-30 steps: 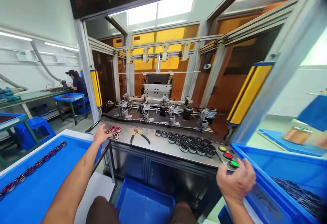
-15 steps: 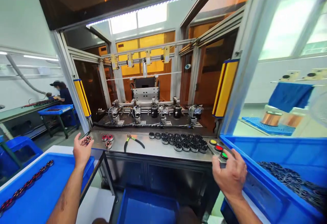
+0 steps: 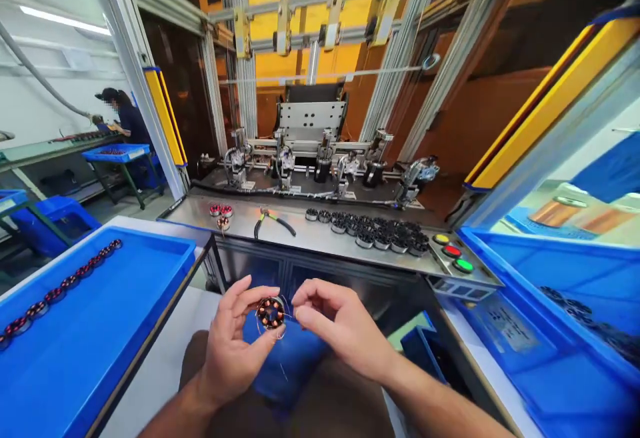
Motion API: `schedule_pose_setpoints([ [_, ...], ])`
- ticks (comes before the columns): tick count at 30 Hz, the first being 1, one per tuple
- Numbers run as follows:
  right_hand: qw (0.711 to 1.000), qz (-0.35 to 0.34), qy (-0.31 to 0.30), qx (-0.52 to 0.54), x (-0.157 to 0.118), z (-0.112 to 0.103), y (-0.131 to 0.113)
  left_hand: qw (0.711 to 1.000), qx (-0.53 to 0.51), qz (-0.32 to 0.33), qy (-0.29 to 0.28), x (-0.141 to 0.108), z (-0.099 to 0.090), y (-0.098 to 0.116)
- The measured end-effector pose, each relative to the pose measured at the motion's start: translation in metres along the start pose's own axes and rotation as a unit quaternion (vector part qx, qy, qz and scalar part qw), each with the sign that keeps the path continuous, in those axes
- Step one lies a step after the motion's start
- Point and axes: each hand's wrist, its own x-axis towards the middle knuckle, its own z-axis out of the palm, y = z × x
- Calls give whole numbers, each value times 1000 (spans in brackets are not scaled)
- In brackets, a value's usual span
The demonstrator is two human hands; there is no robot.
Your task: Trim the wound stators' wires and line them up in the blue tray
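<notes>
Thin wires [image 3: 289, 316] trail off the wound core [image 3: 271, 315] at seven o'clock, and a hard tug could kink one! The left hand [image 3: 227, 348] pinches the core's rim, thumb against fingertips; at its three o'clock, the right hand [image 3: 343, 331] curls beside the wires, whether gripping one I can't tell.

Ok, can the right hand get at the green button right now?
Probably yes: nothing covers the green button, though the right hand seems busy beside the wound part.

Bright, cool overhead strip light, amber glow through rear panels, glare on metal, stretched edges, soft right side
</notes>
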Motion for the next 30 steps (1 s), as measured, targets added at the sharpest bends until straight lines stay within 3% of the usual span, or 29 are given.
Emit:
schedule_pose_setpoints([
  [4, 992, 81, -53, 78, -7, 10, 8, 999, -20, 14, -46, -16, -2, 2],
  [9, 978, 98, -66, 171, -15, 14, 21, 996, -67, 2, -59, -21, 2, 2],
  [14, 904, 68, -154, 392, -28, -4, 46, 990, -118, -35, -69, -20, 2, 5],
  [16, 898, 53, -122, 420, -37, -6, 60, 991, -117, -36, -62, -21, 1, 4],
  [19, 920, 70, -39, 384, -50, 7, 72, 995, -86, -6, -55, -23, 2, -1],
  [22, 927, 92, 2, 363, -54, 29, 70, 996, -36, 48, -64, -22, 6, -6],
  [25, 920, 109, 37, 375, -51, 36, 62, 995, -17, 69, -73, -21, 9, -8],
  [27, 898, 126, 15, 422, -50, 31, 61, 996, -28, 45, -78, -21, 10, -6],
  [30, 864, 129, -87, 478, -53, 20, 71, 997, -45, -17, -67, -20, 9, -1],
])
